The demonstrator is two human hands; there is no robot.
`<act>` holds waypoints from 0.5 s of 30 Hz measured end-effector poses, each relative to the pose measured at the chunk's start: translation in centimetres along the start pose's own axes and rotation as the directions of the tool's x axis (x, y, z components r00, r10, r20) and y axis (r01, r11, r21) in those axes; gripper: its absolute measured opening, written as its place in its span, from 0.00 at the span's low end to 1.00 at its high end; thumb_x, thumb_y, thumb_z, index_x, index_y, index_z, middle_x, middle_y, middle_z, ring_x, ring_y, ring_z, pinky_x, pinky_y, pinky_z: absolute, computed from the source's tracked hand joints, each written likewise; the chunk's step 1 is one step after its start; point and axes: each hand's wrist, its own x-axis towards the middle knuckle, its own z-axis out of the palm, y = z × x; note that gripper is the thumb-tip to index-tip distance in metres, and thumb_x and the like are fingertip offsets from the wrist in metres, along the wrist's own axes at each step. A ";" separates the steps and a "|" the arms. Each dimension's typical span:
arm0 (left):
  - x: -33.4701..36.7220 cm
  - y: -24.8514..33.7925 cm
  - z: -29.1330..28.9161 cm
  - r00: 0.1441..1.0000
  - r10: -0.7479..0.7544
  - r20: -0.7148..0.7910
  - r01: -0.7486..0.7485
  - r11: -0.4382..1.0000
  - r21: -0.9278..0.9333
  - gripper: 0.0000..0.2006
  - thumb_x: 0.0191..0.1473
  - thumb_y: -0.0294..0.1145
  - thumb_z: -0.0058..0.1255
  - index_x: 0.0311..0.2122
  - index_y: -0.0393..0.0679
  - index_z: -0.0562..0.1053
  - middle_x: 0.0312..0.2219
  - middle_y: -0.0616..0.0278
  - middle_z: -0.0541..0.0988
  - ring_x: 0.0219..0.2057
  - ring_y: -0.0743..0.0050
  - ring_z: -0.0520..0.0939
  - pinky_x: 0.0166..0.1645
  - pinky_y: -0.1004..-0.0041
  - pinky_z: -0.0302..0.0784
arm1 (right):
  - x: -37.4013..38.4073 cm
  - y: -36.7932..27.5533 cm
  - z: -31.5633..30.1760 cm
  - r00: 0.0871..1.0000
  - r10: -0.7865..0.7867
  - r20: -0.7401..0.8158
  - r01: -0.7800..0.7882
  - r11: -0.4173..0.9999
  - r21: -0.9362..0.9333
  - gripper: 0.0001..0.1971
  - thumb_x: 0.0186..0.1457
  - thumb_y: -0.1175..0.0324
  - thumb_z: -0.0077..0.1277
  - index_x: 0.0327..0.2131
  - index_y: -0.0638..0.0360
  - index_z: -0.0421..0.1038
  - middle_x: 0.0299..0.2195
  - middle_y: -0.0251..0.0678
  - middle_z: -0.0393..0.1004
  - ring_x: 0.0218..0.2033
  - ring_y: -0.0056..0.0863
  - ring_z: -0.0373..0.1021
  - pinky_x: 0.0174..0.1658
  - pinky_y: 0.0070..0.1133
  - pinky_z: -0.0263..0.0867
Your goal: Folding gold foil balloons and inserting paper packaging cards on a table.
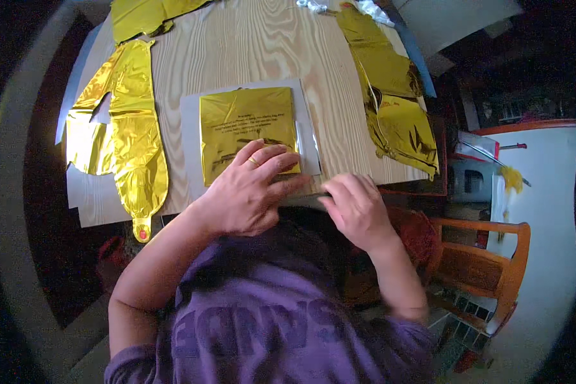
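Note:
A square of folded gold foil (pixel 246 109) in a clear plastic bag with small dark print lies near the table's front edge. My left hand (pixel 253 185), with a ring on one finger, rests over the square's lower part with its fingers stretched out. To its right, just off the table's front edge, my right hand (pixel 358 208) has its fingers curled toward the thumb. Whether anything is between those fingertips is too small to tell. Beneath the foil is a pale grey flat sheet (pixel 191 128), with a shiny clear strip (pixel 308 148) along the bag's right side.
On the left, a flat gold foil balloon (pixel 137 121) hangs its tail over the table (pixel 249 48) edge. More gold foil lies at the far left (pixel 150 16) and along the right side (pixel 397 96). White crumpled bits (pixel 374 11) are at the back. A wooden chair (pixel 486 262) stands right.

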 end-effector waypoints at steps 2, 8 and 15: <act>0.0 -0.1 0.0 1.000 0.004 -0.001 -0.004 1.000 -0.020 0.34 0.37 0.39 0.52 0.57 0.49 0.70 0.56 0.51 0.67 0.60 0.47 0.65 0.67 0.46 0.54 | -0.1 0.5 0.6 0.998 -0.066 0.008 0.066 0.997 -0.051 0.07 0.50 0.72 0.55 0.32 0.58 0.67 0.29 0.36 0.66 0.32 0.37 0.68 0.40 0.32 0.65; 0.0 -0.2 0.1 1.000 -0.003 0.001 0.003 0.999 -0.044 0.34 0.37 0.40 0.53 0.57 0.50 0.70 0.56 0.51 0.67 0.60 0.47 0.66 0.67 0.46 0.53 | -0.7 0.1 1.2 0.994 -0.110 0.029 0.108 0.992 0.065 0.05 0.50 0.72 0.52 0.30 0.57 0.66 0.27 0.36 0.65 0.31 0.37 0.68 0.38 0.31 0.65; 0.1 0.3 -0.9 0.999 0.032 -0.023 -0.032 0.999 -0.020 0.30 0.42 0.44 0.56 0.54 0.48 0.73 0.55 0.50 0.69 0.59 0.51 0.67 0.65 0.49 0.56 | 0.9 -1.6 -1.2 0.990 -0.091 0.108 0.034 0.899 0.436 0.08 0.50 0.68 0.59 0.29 0.55 0.69 0.36 0.36 0.71 0.40 0.39 0.69 0.49 0.33 0.62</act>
